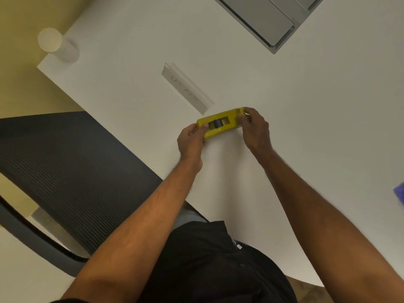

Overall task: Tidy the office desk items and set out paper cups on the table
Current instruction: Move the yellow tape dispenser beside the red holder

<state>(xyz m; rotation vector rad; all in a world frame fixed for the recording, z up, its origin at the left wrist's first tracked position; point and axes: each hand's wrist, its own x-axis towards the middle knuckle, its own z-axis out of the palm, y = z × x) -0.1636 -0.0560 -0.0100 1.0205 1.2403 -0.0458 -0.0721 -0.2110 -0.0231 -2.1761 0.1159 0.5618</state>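
A yellow tape dispenser (220, 123) with a dark roll in its middle is held just above the white table (135, 62). My left hand (191, 141) grips its left end and my right hand (254, 130) pinches its right end. A stack of white paper cups (55, 44) stands at the table's far left corner, well away from both hands. A white folded name card (185, 90) with handwriting lies just beyond the dispenser.
A dark mesh office chair (65, 176) stands at the left, against the table's edge. A grey panel or tray (262, 20) sits at the top right. Something blue (399, 192) shows at the right edge.
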